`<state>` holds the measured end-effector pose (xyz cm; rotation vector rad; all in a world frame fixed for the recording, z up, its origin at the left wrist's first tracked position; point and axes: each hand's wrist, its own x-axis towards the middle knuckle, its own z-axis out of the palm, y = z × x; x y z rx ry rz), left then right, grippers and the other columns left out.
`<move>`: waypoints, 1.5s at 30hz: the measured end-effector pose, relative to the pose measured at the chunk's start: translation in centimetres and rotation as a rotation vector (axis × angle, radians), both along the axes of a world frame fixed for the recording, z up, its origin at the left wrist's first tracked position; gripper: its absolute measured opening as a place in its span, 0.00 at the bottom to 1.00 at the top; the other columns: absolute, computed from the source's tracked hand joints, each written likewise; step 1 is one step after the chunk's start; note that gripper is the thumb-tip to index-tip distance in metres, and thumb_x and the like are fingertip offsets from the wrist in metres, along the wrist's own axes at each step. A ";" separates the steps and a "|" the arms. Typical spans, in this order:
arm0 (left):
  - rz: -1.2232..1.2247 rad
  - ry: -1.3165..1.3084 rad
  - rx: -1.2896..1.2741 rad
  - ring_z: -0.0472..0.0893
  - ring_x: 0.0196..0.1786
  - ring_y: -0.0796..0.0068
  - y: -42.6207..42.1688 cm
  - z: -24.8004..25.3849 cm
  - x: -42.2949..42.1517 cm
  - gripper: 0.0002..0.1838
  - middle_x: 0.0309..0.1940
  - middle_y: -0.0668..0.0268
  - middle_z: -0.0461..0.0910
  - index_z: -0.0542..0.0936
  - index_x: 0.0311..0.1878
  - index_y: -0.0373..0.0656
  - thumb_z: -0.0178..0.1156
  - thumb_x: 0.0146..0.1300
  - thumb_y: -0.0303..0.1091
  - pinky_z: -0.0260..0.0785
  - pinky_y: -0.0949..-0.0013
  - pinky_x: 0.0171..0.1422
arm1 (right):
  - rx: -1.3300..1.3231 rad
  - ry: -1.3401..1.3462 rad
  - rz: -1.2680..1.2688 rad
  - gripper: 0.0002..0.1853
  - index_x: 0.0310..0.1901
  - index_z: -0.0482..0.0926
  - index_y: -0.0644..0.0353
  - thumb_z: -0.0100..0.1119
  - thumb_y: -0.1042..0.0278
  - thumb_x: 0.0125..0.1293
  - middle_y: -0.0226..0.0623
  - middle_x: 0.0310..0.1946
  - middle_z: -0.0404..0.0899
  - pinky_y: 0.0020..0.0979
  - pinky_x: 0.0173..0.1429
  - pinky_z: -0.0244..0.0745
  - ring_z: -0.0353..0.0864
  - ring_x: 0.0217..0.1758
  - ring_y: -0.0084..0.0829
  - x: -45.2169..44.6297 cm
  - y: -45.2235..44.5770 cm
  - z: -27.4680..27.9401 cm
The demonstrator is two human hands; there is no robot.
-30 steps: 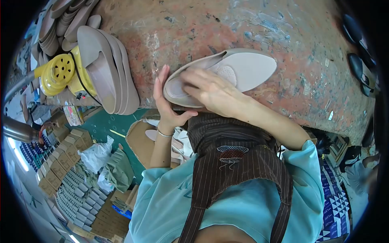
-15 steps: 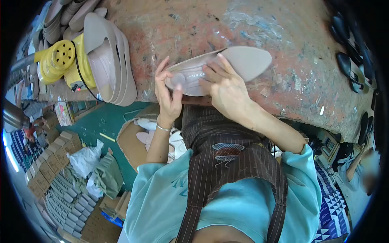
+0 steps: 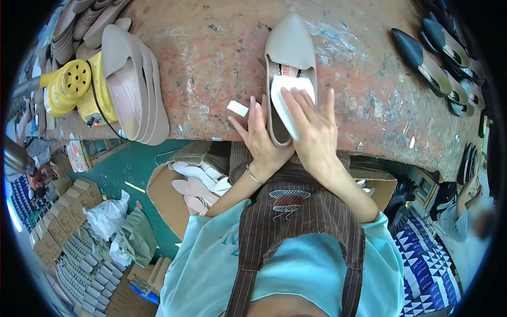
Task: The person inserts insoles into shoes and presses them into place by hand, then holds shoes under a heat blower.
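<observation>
A beige pointed flat shoe (image 3: 290, 39) lies on the worktable, toe pointing away from me. My left hand (image 3: 264, 145) cups its heel, with the fingers along its left side and the thumb side behind the heel. My right hand (image 3: 317, 132) is over the shoe's opening and holds a white insole-like piece (image 3: 284, 108) partly inside it, fingers lying along the piece. The right thumb is hidden. Farther inside the shoe a small red label (image 3: 285, 70) shows. A small white rectangular slip (image 3: 237, 108) lies left of the shoe.
Nested beige shoes (image 3: 150, 90) stand on the left beside a yellow machine (image 3: 76, 79). Black shoes (image 3: 420, 61) line the right side of the worktable (image 3: 211, 58). Below the edge is a cardboard box (image 3: 163, 193) with shoe pieces. Another person (image 3: 462, 211) is at far right.
The beige shoe with a printed insole lay sideways; now a beige shoe points away from me. The white piece is now in my right hand, and the white slip has appeared.
</observation>
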<state>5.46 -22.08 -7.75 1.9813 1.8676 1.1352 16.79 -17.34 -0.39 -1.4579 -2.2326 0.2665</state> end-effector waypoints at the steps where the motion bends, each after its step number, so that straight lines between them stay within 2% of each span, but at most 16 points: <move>1: -0.004 -0.028 -0.029 0.62 0.75 0.46 0.1 0.3 0.0 0.63 0.68 0.45 0.67 0.46 0.76 0.32 0.74 0.47 0.53 0.18 0.28 0.74 | 0.079 -0.037 -0.009 0.17 0.49 0.78 0.66 0.54 0.78 0.55 0.49 0.47 0.82 0.57 0.76 0.52 0.81 0.56 0.47 -0.4 1.8 -1.5; 6: 0.001 -0.007 -0.057 0.66 0.73 0.48 0.3 0.5 0.0 0.62 0.66 0.46 0.72 0.44 0.76 0.30 0.71 0.52 0.53 0.14 0.29 0.73 | -0.270 -0.225 -0.068 0.16 0.49 0.76 0.70 0.54 0.75 0.58 0.52 0.41 0.80 0.53 0.76 0.51 0.80 0.50 0.47 -2.2 7.9 -0.7; 8: 0.015 0.032 0.004 0.65 0.74 0.48 0.3 -0.4 -0.2 0.60 0.67 0.46 0.71 0.44 0.76 0.28 0.70 0.54 0.53 0.14 0.29 0.74 | 0.050 -0.168 -0.045 0.29 0.62 0.67 0.79 0.54 0.71 0.60 0.63 0.50 0.77 0.57 0.76 0.50 0.73 0.60 0.64 -2.2 4.3 -0.5; 11: 0.027 0.022 0.018 0.65 0.74 0.48 0.2 -0.4 0.2 0.59 0.67 0.47 0.70 0.45 0.76 0.28 0.69 0.55 0.54 0.15 0.29 0.73 | 0.007 -0.319 0.052 0.32 0.60 0.64 0.88 0.52 0.65 0.63 0.71 0.51 0.75 0.57 0.76 0.49 0.72 0.61 0.68 -1.4 2.3 -2.1; 14: 0.004 -0.020 -0.041 0.64 0.74 0.48 0.4 0.4 0.1 0.57 0.67 0.47 0.71 0.47 0.75 0.28 0.68 0.56 0.54 0.15 0.29 0.74 | -0.606 -0.341 0.081 0.33 0.60 0.63 0.90 0.52 0.65 0.64 0.78 0.57 0.69 0.57 0.77 0.47 0.70 0.65 0.68 -2.9 8.6 1.5; 18: 0.048 0.098 -0.008 0.68 0.72 0.48 0.2 -1.2 0.0 0.57 0.66 0.45 0.71 0.48 0.75 0.28 0.69 0.55 0.52 0.18 0.29 0.74 | 0.124 -0.327 -0.017 0.24 0.51 0.71 0.84 0.54 0.66 0.62 0.70 0.53 0.73 0.51 0.75 0.55 0.77 0.56 0.58 -3.0 2.9 -1.5; 22: 0.028 0.001 -0.034 0.68 0.72 0.50 0.5 0.7 0.2 0.63 0.64 0.50 0.74 0.48 0.75 0.29 0.75 0.46 0.53 0.21 0.29 0.76 | -0.156 -0.146 0.083 0.25 0.53 0.71 0.80 0.57 0.69 0.57 0.67 0.50 0.72 0.51 0.67 0.62 0.74 0.54 0.61 -2.2 7.1 -1.1; 23: 0.027 -0.011 -0.036 0.68 0.71 0.49 0.6 0.5 0.2 0.62 0.64 0.50 0.75 0.49 0.75 0.29 0.75 0.46 0.52 0.20 0.31 0.76 | -0.728 -0.206 0.096 0.19 0.47 0.78 0.73 0.58 0.70 0.55 0.60 0.43 0.77 0.49 0.55 0.71 0.79 0.48 0.55 -2.5 10.0 -0.2; 25: 0.021 -0.017 -0.016 0.69 0.71 0.49 0.2 0.3 0.2 0.61 0.65 0.48 0.73 0.49 0.75 0.27 0.73 0.50 0.52 0.22 0.30 0.76 | 0.052 -0.252 -0.060 0.12 0.38 0.81 0.68 0.58 0.71 0.53 0.53 0.35 0.80 0.47 0.45 0.74 0.81 0.39 0.48 -3.5 7.6 -2.4; 27: 0.036 -0.015 -0.007 0.70 0.70 0.49 0.4 1.0 0.4 0.60 0.65 0.47 0.72 0.49 0.74 0.25 0.73 0.50 0.51 0.23 0.29 0.76 | 0.344 -0.220 -0.078 0.07 0.32 0.83 0.64 0.59 0.71 0.53 0.48 0.29 0.81 0.45 0.38 0.75 0.83 0.33 0.44 -3.7 8.9 -4.4; 30: 0.039 0.002 0.005 0.72 0.68 0.49 0.8 1.4 0.5 0.59 0.63 0.47 0.74 0.52 0.74 0.28 0.74 0.47 0.48 0.26 0.31 0.77 | 0.053 -0.136 0.035 0.05 0.28 0.83 0.62 0.60 0.71 0.52 0.45 0.25 0.81 0.44 0.34 0.76 0.83 0.30 0.42 -2.8 9.8 -6.8; 33: 0.109 0.098 0.040 0.75 0.64 0.48 1.0 2.2 0.8 0.51 0.57 0.51 0.79 0.62 0.70 0.34 0.77 0.45 0.45 0.45 0.40 0.77 | -0.089 -0.120 0.050 0.07 0.33 0.82 0.65 0.59 0.74 0.52 0.52 0.31 0.82 0.46 0.36 0.77 0.84 0.34 0.47 -3.4 10.9 -6.0; 36: -0.060 -0.063 -0.032 0.76 0.61 0.49 1.5 2.4 -1.4 0.38 0.57 0.47 0.77 0.72 0.61 0.38 0.75 0.45 0.37 0.60 0.48 0.70 | -0.420 0.391 0.170 0.18 0.48 0.78 0.70 0.51 0.83 0.54 0.59 0.43 0.81 0.53 0.47 0.77 0.82 0.44 0.58 -0.7 6.8 -0.7; 38: 0.005 -0.454 -0.286 0.76 0.53 0.63 2.7 5.0 -4.7 0.29 0.46 0.58 0.76 0.74 0.50 0.42 0.76 0.43 0.31 0.69 0.60 0.59 | -0.203 0.594 0.305 0.22 0.51 0.81 0.63 0.50 0.84 0.54 0.53 0.49 0.82 0.49 0.54 0.77 0.82 0.52 0.52 2.9 3.0 2.9; 41: 0.165 -0.477 -0.295 0.72 0.50 0.66 4.5 13.4 -9.3 0.26 0.48 0.63 0.72 0.72 0.53 0.37 0.71 0.52 0.27 0.66 0.63 0.61 | 0.032 0.564 0.048 0.21 0.49 0.83 0.62 0.49 0.85 0.55 0.50 0.49 0.83 0.43 0.56 0.78 0.83 0.52 0.48 10.7 -3.9 3.8; 45: 0.323 0.313 0.214 0.77 0.45 0.63 7.2 15.4 -18.0 0.30 0.43 0.56 0.81 0.78 0.48 0.32 0.78 0.51 0.44 0.70 0.59 0.56 | 0.248 0.487 -0.871 0.17 0.45 0.84 0.64 0.46 0.85 0.63 0.42 0.43 0.86 0.30 0.50 0.77 0.86 0.43 0.31 24.8 -14.8 0.8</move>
